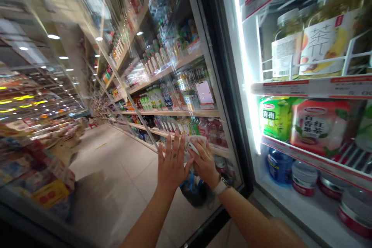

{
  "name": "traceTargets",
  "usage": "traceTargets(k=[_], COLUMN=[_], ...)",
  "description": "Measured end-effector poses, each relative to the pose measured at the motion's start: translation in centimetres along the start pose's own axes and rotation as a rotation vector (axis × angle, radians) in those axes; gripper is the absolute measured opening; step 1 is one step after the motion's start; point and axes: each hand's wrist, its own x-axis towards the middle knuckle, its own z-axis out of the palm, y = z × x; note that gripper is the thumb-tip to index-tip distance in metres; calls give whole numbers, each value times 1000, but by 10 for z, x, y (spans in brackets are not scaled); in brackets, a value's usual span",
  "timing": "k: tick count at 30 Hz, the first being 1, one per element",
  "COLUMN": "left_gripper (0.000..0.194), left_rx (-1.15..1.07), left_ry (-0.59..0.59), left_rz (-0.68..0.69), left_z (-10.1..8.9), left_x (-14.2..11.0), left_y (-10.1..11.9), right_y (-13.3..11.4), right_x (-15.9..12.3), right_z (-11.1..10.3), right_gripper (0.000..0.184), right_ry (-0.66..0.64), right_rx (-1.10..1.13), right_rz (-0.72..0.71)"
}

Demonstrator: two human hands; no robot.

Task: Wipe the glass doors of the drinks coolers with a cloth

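My left hand (171,166) lies with fingers stretched and spread against the glass door (136,197), holding nothing. Just to its right, my right hand (205,164), with a watch at the wrist, presses a crumpled white cloth (191,140) to the same glass. The cloth shows around the fingertips and is partly hidden by them. The door stands swung out from the lit fridge, its dark frame (222,62) running down beside my right hand.
Fridge shelves at right hold large tea jars (325,42), a green drink pack (274,118), a red drink jug (319,126) and lidded jars (303,176). Behind the glass are bottle shelves (174,114), a dark bucket (194,192) on the floor and stacked goods (49,193).
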Motion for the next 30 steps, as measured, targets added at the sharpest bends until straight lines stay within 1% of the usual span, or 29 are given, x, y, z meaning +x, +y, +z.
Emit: traceTargets(k=[1,2,4,6,7,9,12,14,15,17,19,20,22,24,26,27,28,30], left_gripper=[71,71,73,73,73,73,71,70,69,69,71,71,72,73,73,73,74,74], left_rx=[5,12,25,33,34,27,10,-4,-9,-12,-6,-2,4,8,15,16,17,12], left_ry=[-1,-1,3,4,4,3,6,7,7,8,3,-2,-10,-11,-11,-9,-7,0], left_rz=[-2,-2,0,-1,-2,-6,-8,-12,-13,-15,-13,-13,-13,-15,-13,-13,-13,-15], left_z=[0,0,0,0,0,0,1,1,1,1,0,0,-1,-1,0,0,1,2], left_x=[0,0,0,0,0,0,-1,-1,-1,-2,-2,-2,-2,-2,-2,-2,-2,-2], left_y=[0,0,0,1,1,1,1,1,1,1,1,1,1,2,2,2,2,2], right_y=[10,21,42,53,53,40,4,-14,-19,-14,3,14,35,48,50,46,39,21], right_x=[4,7,14,17,17,12,-2,-9,-12,-12,-6,-3,5,11,13,12,10,4], right_z=[-3,-6,-13,-16,-16,-12,-2,4,5,5,1,-2,-8,-12,-13,-11,-9,-3], right_gripper=[53,55,57,56,56,55,53,50,48,46,49,51,54,54,53,53,53,55], right_ry=[22,56,144,203,212,190,82,28,11,8,36,60,129,189,228,235,231,181], right_rx=[-9,-21,-44,-45,-40,-23,16,33,33,21,0,-12,-35,-43,-38,-33,-26,-12], right_rz=[33,99,282,414,441,411,234,117,76,28,46,90,229,362,431,436,423,346])
